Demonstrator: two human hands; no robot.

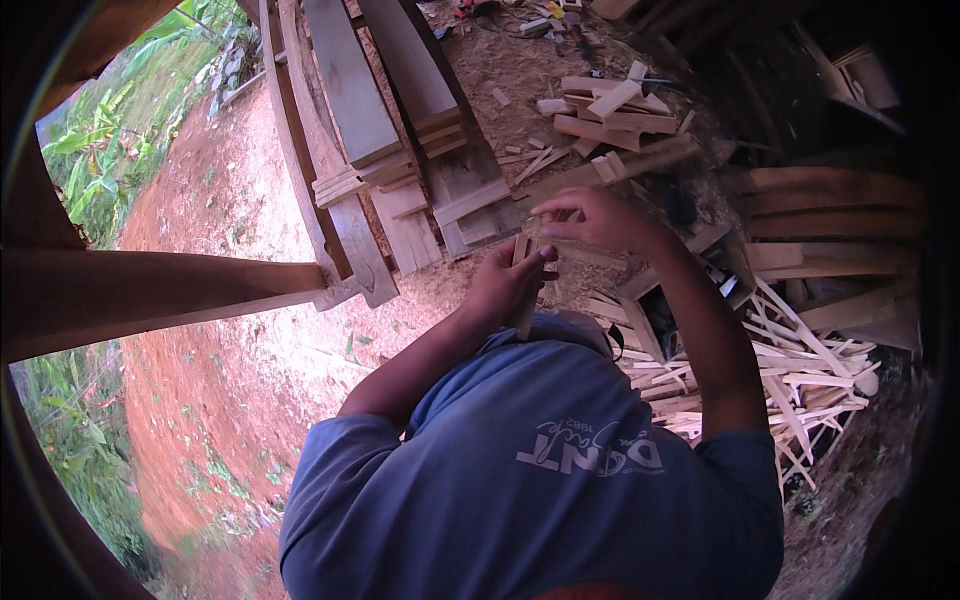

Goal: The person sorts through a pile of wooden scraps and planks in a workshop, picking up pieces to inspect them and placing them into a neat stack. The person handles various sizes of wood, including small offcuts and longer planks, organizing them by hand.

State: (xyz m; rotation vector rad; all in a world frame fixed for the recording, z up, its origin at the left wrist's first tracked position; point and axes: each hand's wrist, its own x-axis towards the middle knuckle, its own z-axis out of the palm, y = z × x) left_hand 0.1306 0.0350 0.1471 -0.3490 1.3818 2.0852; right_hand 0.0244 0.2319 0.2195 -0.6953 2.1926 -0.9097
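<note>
Left hand clasping a narrow wooden slat, right at the front of the blue T-shirt! Right hand curls farther ahead of the shirt; whether it's holding anything, I can't tell.

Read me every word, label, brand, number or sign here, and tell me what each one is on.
Blue T-shirt: white print, upside down in this view, mixing big block letters, script and a small number; I don't copy out printed text.
Smallest line of that print: too small to read.
Wood piece in the left hand: no lettering I can make out.
Nothing else readable.
</note>
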